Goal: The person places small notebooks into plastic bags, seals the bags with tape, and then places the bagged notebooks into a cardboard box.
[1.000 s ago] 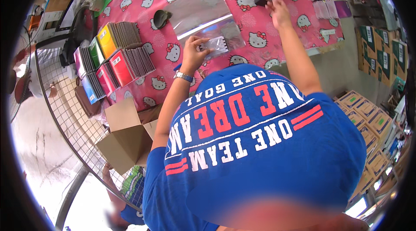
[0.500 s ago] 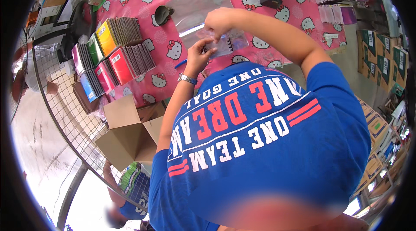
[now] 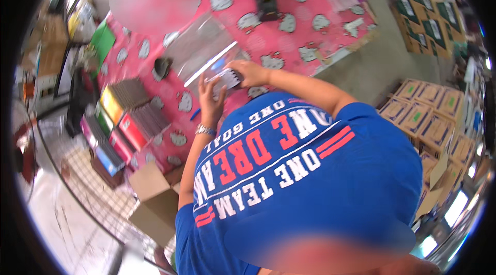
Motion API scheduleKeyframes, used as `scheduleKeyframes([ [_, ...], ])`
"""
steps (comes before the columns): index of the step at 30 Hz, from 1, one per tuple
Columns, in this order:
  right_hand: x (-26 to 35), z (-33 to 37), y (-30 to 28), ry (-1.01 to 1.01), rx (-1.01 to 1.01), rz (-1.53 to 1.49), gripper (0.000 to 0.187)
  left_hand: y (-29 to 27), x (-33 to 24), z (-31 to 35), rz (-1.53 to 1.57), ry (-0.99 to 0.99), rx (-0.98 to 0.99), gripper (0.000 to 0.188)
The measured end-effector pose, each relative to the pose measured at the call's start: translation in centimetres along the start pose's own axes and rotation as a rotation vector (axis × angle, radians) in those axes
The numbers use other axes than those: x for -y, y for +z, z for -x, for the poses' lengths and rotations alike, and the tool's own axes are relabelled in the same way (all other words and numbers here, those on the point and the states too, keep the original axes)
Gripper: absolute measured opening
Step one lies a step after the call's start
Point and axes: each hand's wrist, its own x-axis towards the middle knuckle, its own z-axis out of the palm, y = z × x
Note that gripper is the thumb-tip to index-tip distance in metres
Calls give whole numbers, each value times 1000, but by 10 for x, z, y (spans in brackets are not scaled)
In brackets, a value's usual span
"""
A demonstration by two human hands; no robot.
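Two bare hands meet over one clear bag point(image 3: 199, 50) on one pink tablecloth point(image 3: 330, 9). One small spiral-edged pad point(image 3: 227, 79) lies at the bag's near end, between them. The left hand point(image 3: 210, 98) has its fingers parted, the right hand point(image 3: 252, 73) curls its own at the pad's edge; I cannot tell whether either grips. One tape dispenser point(image 3: 265, 4) stands beyond; one blue pen point(image 3: 195, 114) lies by the left hand.

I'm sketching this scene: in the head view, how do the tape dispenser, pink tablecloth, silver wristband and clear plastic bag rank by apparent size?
Largest to smallest:
Pink tablecloth
Clear plastic bag
Tape dispenser
Silver wristband
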Motion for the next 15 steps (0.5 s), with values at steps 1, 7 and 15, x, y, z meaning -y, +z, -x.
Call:
scheduleKeyframes([
  [1, 5, 2, -20, 13, -21, 28, 65, -9, -7, -9, -9, 31, -11, 34],
  [7, -15, 39, -157, 257, -1114, -333, 48, -31, -37, -41, 383, 10, -93, 37],
  [15, -112, 124, -368, 355, -1783, -558, 62, -33, 9, 6, 191, -83, -45, 18],
])
